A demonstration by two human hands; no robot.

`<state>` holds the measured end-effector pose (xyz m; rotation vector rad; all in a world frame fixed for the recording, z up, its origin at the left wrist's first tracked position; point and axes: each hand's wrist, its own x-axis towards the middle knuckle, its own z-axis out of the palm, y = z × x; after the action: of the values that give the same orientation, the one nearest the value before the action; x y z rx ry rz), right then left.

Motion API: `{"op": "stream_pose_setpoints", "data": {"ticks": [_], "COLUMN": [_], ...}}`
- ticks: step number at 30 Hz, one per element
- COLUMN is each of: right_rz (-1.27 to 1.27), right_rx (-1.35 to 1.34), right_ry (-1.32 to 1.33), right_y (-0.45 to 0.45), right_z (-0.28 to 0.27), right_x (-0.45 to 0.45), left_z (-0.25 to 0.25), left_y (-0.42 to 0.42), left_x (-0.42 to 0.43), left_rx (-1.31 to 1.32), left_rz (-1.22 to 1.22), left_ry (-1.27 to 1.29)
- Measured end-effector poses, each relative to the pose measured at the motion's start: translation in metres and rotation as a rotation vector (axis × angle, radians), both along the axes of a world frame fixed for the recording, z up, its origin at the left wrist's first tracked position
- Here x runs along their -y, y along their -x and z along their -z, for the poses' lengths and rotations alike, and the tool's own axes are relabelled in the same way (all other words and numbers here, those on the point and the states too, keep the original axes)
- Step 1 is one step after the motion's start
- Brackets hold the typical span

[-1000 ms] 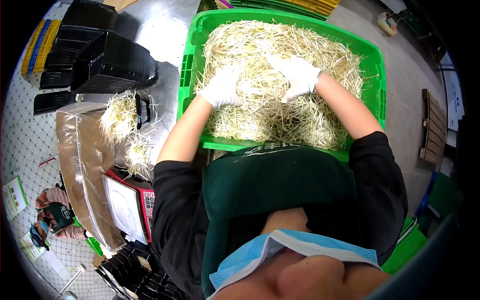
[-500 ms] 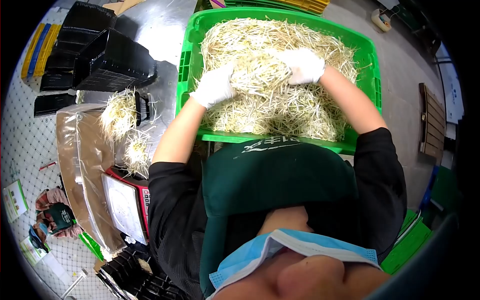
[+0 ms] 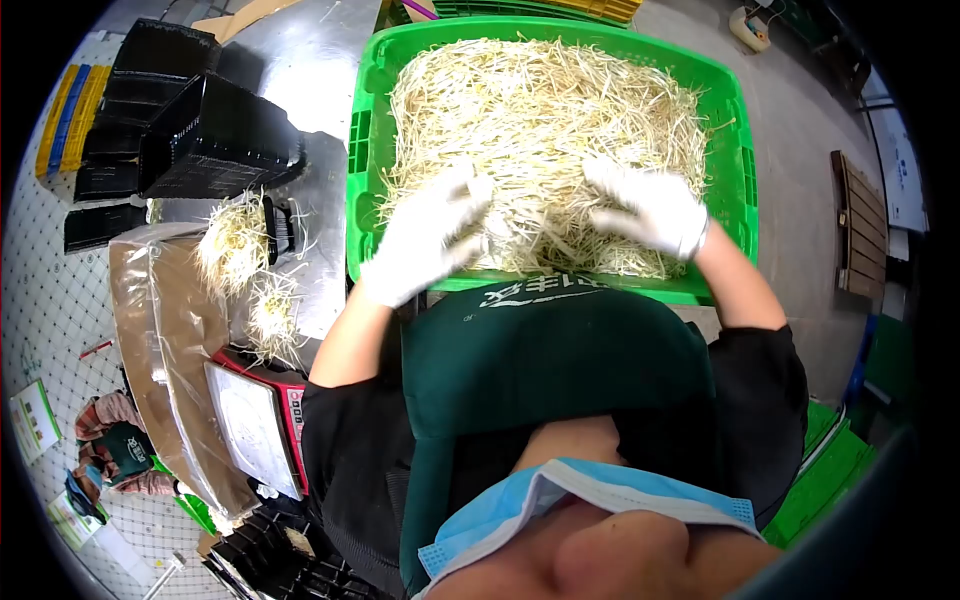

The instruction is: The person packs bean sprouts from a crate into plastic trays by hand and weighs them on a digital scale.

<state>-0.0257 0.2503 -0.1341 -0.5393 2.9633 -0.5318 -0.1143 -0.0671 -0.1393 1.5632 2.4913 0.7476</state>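
Pale bean sprouts [image 3: 540, 120] fill a large green crate [image 3: 742, 120] in front of me. My left hand [image 3: 428, 235], in a white glove, hovers over the crate's near left part with fingers apart and nothing in it. Over the near right part is my right hand [image 3: 650, 208], also gloved in white, its fingers spread and slightly blurred, facing the left one. Between the two hands the sprouts look loose and dip near the front edge. Whether the fingertips touch the sprouts I cannot tell.
On the metal table [image 3: 320, 60] left of the crate stand stacked black trays [image 3: 215, 140]. Two piles of sprouts [image 3: 232, 245] lie nearer, one against a black tray. A red scale [image 3: 250, 420] and a clear-wrapped brown box [image 3: 165, 350] are close by. Another person [image 3: 125, 450] works at far left.
Both hands have let go of a clump of sprouts and drawn back toward me, opening apart. The clump now lies among the rest in the crate.
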Motion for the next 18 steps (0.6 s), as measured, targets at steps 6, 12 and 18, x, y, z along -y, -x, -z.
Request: {"op": "stream_pose_setpoints", "data": {"ticks": [6,12,18], "right_rz": [0.155,-0.090,-0.071], "right_rx": [0.120,0.136,-0.010], "right_ry": [0.107,-0.220,-0.239], "right_y": [0.130,0.026,0.084], "right_z": [0.048,0.032,0.042], "right_x": [0.013,0.023,0.014], "left_z": [0.051,0.057,0.066], "left_y": [0.081,0.014,0.058], "left_x": [-0.060,-0.026,-0.050], "left_rx": [0.183,0.023,-0.183], "left_rz": [-0.245,-0.036,-0.160], "left_ry": [-0.160,0.129,0.270]}}
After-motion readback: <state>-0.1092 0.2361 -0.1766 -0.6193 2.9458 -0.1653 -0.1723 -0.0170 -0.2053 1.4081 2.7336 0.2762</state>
